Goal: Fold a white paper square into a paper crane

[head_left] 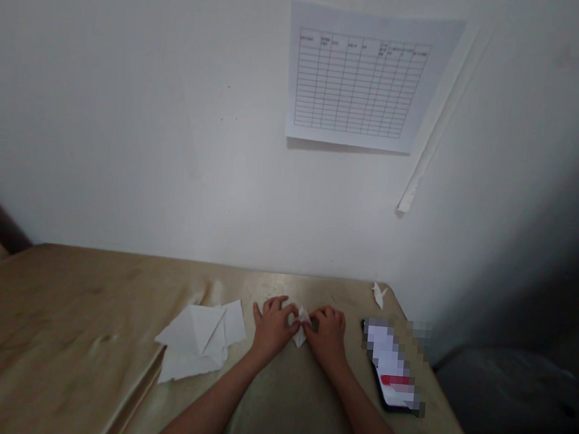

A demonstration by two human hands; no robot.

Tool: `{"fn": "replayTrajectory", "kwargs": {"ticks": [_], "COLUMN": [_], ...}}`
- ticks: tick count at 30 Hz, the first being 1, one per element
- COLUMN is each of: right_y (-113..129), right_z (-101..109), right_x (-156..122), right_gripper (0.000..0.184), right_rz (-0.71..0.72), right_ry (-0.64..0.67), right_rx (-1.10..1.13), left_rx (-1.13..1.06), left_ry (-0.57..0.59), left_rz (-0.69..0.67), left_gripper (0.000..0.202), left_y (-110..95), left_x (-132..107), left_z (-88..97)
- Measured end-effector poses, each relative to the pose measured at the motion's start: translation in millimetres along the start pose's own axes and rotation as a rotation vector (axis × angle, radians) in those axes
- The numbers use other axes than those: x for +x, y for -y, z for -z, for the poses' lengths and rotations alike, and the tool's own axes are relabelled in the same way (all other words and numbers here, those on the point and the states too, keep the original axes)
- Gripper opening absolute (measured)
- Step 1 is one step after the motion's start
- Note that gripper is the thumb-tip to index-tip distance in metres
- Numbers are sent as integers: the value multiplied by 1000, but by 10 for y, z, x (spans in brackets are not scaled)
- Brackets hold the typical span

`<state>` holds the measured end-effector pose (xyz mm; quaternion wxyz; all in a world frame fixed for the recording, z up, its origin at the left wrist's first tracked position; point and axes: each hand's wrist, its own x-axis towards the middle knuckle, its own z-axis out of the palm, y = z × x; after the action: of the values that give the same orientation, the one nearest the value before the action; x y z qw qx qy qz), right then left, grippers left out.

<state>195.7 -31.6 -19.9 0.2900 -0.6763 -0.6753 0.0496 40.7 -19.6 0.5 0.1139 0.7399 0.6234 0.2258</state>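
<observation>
A small folded piece of white paper point(300, 339) lies on the table between my two hands, its pointed ends showing above and below the fingers. My left hand point(275, 326) pinches its left side between thumb and index finger, the other fingers spread away. From the other side my right hand point(326, 332) grips the paper with thumb and index finger, the remaining fingers curled. Left of my left hand, several sheets of white paper point(192, 346) overlap in a loose pile, some with folds. A small folded paper bird point(379, 295) sits near the table's far right corner.
A phone point(392, 369) with a lit, blurred-out screen lies to the right of my right hand. The table point(85, 321) has a wrinkled brownish cover and meets a white wall. A printed chart point(360, 82) hangs on that wall, beside a white strip point(433, 145).
</observation>
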Motion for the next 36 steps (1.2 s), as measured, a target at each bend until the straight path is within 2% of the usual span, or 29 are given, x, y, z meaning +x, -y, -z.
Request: {"fn": "replayTrajectory", "kwargs": {"ticks": [8, 17, 21, 27, 36], "right_y": [69, 37, -7, -84, -129], "right_z": [29, 33, 81, 205, 225], "right_x": [-16, -20, -32, -42, -38], "right_gripper": [17, 18, 15, 22, 15], "right_rz": [-20, -5, 38, 140, 145], "right_ry": [7, 34, 41, 131, 139], "right_rx": [-25, -6, 47, 67, 133], "left_rx": [1, 2, -10, -17, -52], "left_ry": [1, -10, -2, 19, 97], "left_rz": [25, 13, 1, -8, -141], "left_gripper": [18, 23, 24, 19, 17], "left_y": [-55, 0, 54, 96, 253], "left_x": [-1, 5, 19, 35, 105], "left_z": [26, -5, 26, 38, 59]}}
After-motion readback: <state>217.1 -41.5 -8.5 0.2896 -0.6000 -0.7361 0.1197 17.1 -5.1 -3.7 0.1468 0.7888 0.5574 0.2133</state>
